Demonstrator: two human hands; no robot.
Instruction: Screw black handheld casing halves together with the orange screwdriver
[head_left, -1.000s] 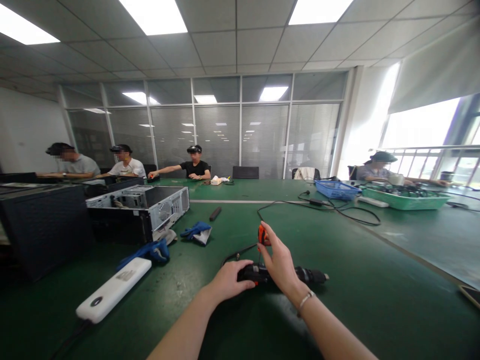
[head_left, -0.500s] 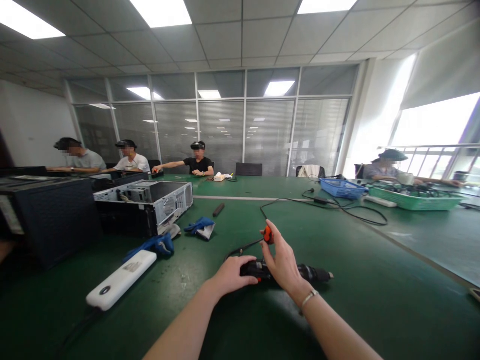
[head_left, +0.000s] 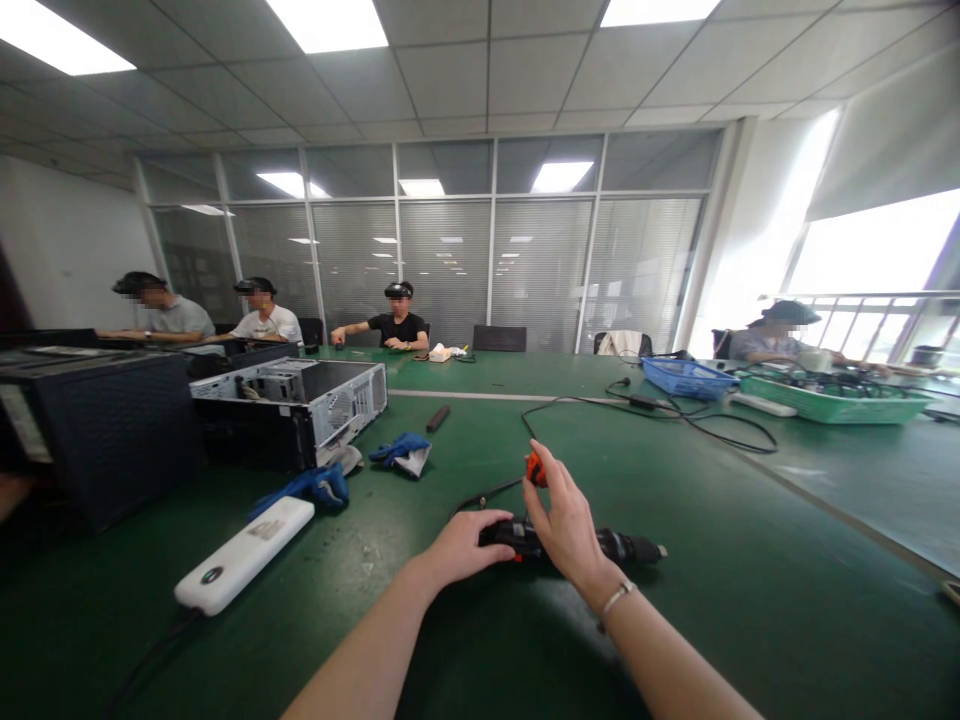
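A black corded power tool (head_left: 619,546) lies on its side on the green table (head_left: 750,600), its nose pointing right. My left hand (head_left: 461,546) is closed over the tool's rear end, holding it down. My right hand (head_left: 564,522) stands upright above the tool's middle, fingers pinched on the orange handle of a screwdriver (head_left: 534,470). The screwdriver's shaft points down into the tool body and is mostly hidden behind my fingers. A black cord (head_left: 480,496) runs from the tool's rear toward the far left.
A white power strip (head_left: 244,553) lies at front left beside blue gloves (head_left: 307,487). An open computer case (head_left: 292,400) and a black case (head_left: 97,430) stand left. Blue (head_left: 682,378) and green (head_left: 825,400) baskets sit at right. Several people sit at the far edges.
Both hands stay on the tool and screwdriver almost unmoved. The view has shifted slightly; the far person in black has drawn the outstretched arm back.
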